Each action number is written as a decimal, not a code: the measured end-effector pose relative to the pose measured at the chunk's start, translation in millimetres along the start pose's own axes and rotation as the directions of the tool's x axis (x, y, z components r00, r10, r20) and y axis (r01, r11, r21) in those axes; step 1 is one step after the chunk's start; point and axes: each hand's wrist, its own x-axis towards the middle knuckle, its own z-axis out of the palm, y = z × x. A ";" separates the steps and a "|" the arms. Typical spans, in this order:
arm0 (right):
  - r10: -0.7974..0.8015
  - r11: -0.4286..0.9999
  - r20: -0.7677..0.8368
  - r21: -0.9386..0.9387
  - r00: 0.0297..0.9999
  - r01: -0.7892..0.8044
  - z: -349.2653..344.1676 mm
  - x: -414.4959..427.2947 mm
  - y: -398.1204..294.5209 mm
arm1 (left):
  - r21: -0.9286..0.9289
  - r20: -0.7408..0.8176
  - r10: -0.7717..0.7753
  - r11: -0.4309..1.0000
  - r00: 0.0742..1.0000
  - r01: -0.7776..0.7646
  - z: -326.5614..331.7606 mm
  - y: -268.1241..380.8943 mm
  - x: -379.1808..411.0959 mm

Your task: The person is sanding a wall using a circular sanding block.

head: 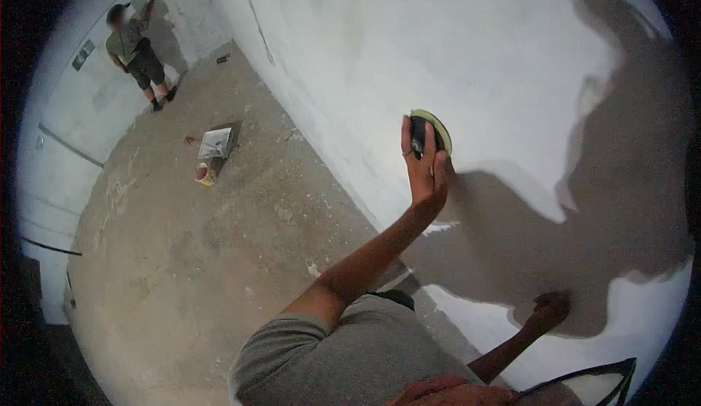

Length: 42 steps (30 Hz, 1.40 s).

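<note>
My left hand [427, 170] grips the black back of a round hand sanding pad [418, 130] with a yellow-green rim. The pad is against the white wall [493, 77], and its working face is hidden. Lower down the wall, in my own shadow, is my right hand [552, 308], on or close to the surface. Its fingers are too dark to make out, and I see no tool in it.
A person [131, 47] stands at the far wall, one arm raised to it. On the concrete floor [219, 274] are a pinkish bucket [205, 175] and a pale tray [215, 143]. A small dark object [223, 58] lies near the far corner.
</note>
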 end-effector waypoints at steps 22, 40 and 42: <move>0.140 0.942 0.104 0.291 0.985 -0.165 -3.6 -1.7 0.1 | -0.062 -0.064 0.253 0.964 0.965 -0.257 -4.1 68.7 111.6; 0.229 0.932 0.104 0.263 0.968 -0.249 -1.0 8.1 -16.5 | 0.002 0.081 0.292 0.956 0.953 -0.293 8.8 61.5 40.6; 0.184 0.955 0.083 0.221 0.979 -0.198 2.1 6.2 -14.0 | -0.014 0.105 0.337 0.941 0.936 -0.338 7.7 47.8 12.5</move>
